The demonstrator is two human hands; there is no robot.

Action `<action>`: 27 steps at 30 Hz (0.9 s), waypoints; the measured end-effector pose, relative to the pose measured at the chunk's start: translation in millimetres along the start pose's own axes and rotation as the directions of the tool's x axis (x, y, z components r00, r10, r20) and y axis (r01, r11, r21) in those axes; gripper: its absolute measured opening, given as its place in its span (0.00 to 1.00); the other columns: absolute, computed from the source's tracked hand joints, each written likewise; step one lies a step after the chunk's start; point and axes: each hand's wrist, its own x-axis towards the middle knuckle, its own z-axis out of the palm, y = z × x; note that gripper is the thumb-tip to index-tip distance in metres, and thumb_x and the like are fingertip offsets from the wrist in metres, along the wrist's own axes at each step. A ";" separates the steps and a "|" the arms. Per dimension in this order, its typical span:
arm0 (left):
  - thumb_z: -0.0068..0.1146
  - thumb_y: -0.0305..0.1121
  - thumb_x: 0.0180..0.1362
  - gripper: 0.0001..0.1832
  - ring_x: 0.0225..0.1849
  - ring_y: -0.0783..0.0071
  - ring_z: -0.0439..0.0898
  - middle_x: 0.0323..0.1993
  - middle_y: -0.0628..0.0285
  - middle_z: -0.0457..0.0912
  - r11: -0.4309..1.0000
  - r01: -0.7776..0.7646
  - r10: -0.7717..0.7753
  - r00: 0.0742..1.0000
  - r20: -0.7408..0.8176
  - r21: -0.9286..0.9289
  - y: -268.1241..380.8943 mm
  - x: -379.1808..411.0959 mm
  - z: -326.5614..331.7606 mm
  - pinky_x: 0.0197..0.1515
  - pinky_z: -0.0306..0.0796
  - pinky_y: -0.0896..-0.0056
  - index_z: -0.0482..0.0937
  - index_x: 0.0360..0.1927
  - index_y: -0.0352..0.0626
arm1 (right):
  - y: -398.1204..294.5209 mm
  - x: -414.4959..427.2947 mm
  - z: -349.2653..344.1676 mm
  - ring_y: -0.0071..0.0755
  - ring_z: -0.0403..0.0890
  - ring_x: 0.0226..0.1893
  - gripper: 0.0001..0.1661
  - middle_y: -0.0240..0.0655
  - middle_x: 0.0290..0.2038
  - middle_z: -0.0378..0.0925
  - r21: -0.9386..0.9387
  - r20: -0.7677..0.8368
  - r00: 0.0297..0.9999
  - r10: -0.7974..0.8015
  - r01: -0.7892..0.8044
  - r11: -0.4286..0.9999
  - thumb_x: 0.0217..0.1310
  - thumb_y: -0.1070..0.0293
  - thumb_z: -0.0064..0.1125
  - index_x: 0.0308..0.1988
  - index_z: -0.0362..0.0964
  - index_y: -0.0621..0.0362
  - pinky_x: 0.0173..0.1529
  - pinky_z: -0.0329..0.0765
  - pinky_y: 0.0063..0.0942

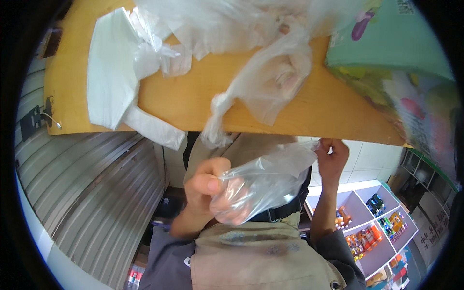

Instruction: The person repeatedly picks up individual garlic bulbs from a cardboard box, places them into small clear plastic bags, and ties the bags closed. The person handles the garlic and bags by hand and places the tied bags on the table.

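Note:
A clear plastic bag (270,177) is stretched between my two hands, in front of my apron and just below the table edge. My left hand (214,192) grips one end, with the thumb outside and the fingers showing through the film; whether they are inside or behind it, I cannot tell. My right hand (332,156) pinches the bag's other end near the table edge. On the wooden table (174,94) lies a knotted translucent bag (282,79) with pale contents, its twisted end hanging over the edge.
More filmy plastic bags (232,25) lie at the back. A white folded item (112,72) sits left, its strip (156,127) crossing the edge. A green box (391,40) stands right. Below are a bottle shelf (373,224) and a corrugated metal shutter (98,192).

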 end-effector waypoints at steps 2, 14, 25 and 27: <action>0.45 0.30 0.57 0.10 0.10 0.73 0.58 0.10 0.61 0.62 0.979 0.179 -0.177 0.984 0.031 -0.096 3.0 -0.4 -1.7 0.11 0.54 0.68 0.65 0.23 0.36 | -2.5 -1.4 1.2 0.30 0.64 0.16 0.08 0.36 0.14 0.62 -0.017 0.018 0.999 -0.030 0.030 0.999 0.36 0.82 0.53 0.19 0.60 0.64 0.24 0.63 0.24; 0.47 0.29 0.55 0.15 0.25 0.71 0.74 0.29 0.55 0.75 0.754 0.657 -0.626 0.720 -0.301 0.002 -17.5 -12.1 -78.7 0.16 0.64 0.77 0.71 0.45 0.31 | 1.2 9.6 -53.6 0.24 0.70 0.21 0.07 0.32 0.17 0.69 -0.067 0.050 0.998 0.045 -0.042 0.997 0.33 0.81 0.58 0.19 0.66 0.64 0.28 0.67 0.21; 0.53 0.28 0.52 0.28 0.09 0.84 0.64 0.36 0.56 0.78 0.263 0.808 -0.847 0.455 -0.274 0.527 -18.8 -0.5 -45.5 0.06 0.53 0.82 0.64 0.58 0.36 | -119.2 28.0 -137.5 0.34 0.78 0.25 0.09 0.41 0.27 0.76 0.206 0.402 0.781 -0.479 0.433 0.878 0.38 0.76 0.60 0.28 0.74 0.66 0.29 0.74 0.25; 0.56 0.31 0.52 0.32 0.09 0.85 0.63 0.36 0.58 0.78 0.205 0.776 -0.905 0.382 -0.186 0.596 -17.3 7.4 -28.7 0.06 0.54 0.83 0.61 0.61 0.39 | -144.3 47.3 -167.0 0.32 0.78 0.23 0.09 0.40 0.27 0.76 0.269 0.322 0.637 -0.701 0.648 0.713 0.41 0.73 0.61 0.28 0.74 0.64 0.27 0.74 0.24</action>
